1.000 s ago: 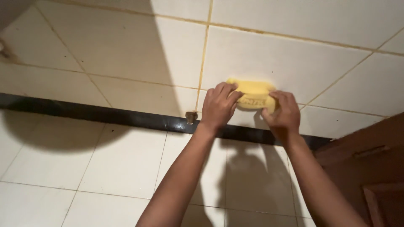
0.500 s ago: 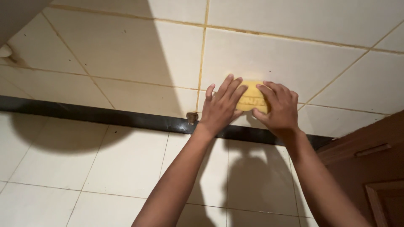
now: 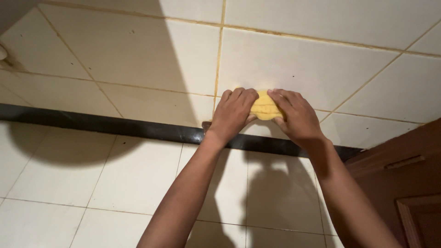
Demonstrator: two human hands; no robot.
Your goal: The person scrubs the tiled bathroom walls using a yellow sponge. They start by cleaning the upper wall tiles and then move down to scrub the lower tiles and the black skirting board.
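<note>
A small yellow cloth (image 3: 265,105), folded or bunched, lies on the pale tiled floor just beyond a black strip. My left hand (image 3: 233,114) presses on its left end with curled fingers. My right hand (image 3: 296,115) covers its right end, fingers over the top edge. Only the middle of the cloth shows between the two hands. Both forearms reach up from the bottom of the view.
A black threshold strip (image 3: 115,126) runs across the floor under my wrists. Cream floor tiles (image 3: 138,59) have yellowed grout lines. A dark brown wooden door (image 3: 409,183) stands at the lower right. A shadow covers the tiles at left.
The cloth was spread wider a second ago; both hands have pushed together and it is now bunched smaller between them, slightly nearer to the black strip.
</note>
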